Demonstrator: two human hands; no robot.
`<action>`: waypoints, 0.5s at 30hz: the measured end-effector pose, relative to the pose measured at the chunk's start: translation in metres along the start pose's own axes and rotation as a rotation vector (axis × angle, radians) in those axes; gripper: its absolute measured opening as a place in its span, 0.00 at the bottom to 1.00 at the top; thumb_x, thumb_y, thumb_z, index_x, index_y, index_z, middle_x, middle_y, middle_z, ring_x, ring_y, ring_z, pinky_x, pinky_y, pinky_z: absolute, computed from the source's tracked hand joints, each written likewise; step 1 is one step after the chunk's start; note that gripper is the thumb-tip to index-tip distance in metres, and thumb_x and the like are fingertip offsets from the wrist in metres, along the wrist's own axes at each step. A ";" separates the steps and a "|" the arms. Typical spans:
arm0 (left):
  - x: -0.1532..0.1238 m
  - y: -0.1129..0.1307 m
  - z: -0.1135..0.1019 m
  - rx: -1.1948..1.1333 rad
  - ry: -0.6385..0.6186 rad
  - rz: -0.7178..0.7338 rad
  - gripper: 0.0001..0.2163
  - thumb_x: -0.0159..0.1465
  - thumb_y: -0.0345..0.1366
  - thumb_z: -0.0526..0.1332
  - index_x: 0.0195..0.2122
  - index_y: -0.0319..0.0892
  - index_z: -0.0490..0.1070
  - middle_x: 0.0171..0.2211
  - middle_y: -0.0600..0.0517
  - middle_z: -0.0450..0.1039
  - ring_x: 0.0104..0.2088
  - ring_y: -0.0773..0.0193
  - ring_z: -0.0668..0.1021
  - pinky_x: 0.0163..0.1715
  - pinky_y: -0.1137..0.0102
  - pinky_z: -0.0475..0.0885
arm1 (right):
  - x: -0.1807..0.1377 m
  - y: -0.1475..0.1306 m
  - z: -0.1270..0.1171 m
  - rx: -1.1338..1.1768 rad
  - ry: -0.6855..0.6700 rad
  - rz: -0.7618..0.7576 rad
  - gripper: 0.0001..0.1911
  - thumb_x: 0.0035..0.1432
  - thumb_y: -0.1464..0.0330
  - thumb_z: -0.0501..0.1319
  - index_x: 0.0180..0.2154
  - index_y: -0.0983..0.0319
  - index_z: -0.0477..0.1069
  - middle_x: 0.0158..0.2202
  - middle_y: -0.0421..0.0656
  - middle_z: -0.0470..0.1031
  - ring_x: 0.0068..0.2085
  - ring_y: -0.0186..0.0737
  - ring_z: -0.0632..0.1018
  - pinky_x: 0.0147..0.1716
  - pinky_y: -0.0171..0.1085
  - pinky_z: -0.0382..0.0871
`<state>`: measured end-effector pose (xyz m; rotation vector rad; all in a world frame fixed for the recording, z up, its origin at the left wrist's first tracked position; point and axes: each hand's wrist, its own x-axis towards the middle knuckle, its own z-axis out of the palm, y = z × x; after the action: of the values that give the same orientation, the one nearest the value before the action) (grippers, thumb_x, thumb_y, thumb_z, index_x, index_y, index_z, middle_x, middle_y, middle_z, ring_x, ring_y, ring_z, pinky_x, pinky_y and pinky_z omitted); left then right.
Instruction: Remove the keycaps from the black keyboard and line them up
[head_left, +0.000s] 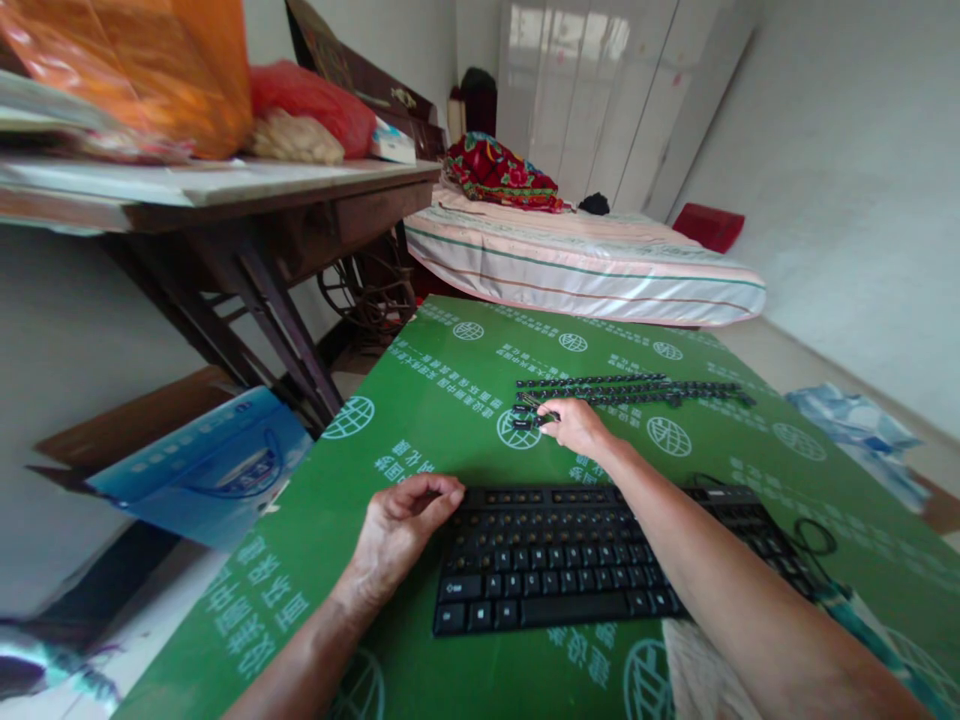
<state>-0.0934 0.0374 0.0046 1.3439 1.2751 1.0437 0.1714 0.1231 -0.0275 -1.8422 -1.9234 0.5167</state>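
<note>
A black keyboard [574, 608] lies flat on the green table. Its upper left rows show bare sockets, while keycaps sit in the lower rows. My left hand [394, 530] is at the keyboard's upper left corner, thumb and forefinger closed on its edge. Beyond the keyboard, several loose black keycaps [630, 391] are laid out in long rows. My right hand [574, 425] reaches over the keyboard to the left end of these rows, its fingers pinched around a small dark keycap [552, 413], partly hidden by the fingers. My right forearm covers part of the keyboard's right side.
The green table [420, 400] has printed globes and writing. A black cable [817, 540] curls right of the keyboard, and cloth [705, 670] lies at the near edge. A bed [585, 255] stands behind, a side table [300, 185] with bags at left, a blue bag [210, 465] below it.
</note>
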 end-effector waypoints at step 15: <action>-0.003 -0.001 0.003 0.004 -0.052 0.062 0.08 0.49 0.39 0.66 0.24 0.39 0.74 0.29 0.50 0.78 0.32 0.60 0.78 0.33 0.70 0.72 | -0.082 -0.041 -0.052 0.083 0.435 -0.212 0.26 0.62 0.55 0.44 0.29 0.63 0.74 0.28 0.45 0.75 0.32 0.38 0.76 0.33 0.33 0.65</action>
<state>-0.0913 0.0338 0.0039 1.4127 1.2036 1.0427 0.1674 0.0378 0.0346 -1.5219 -1.7392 0.1110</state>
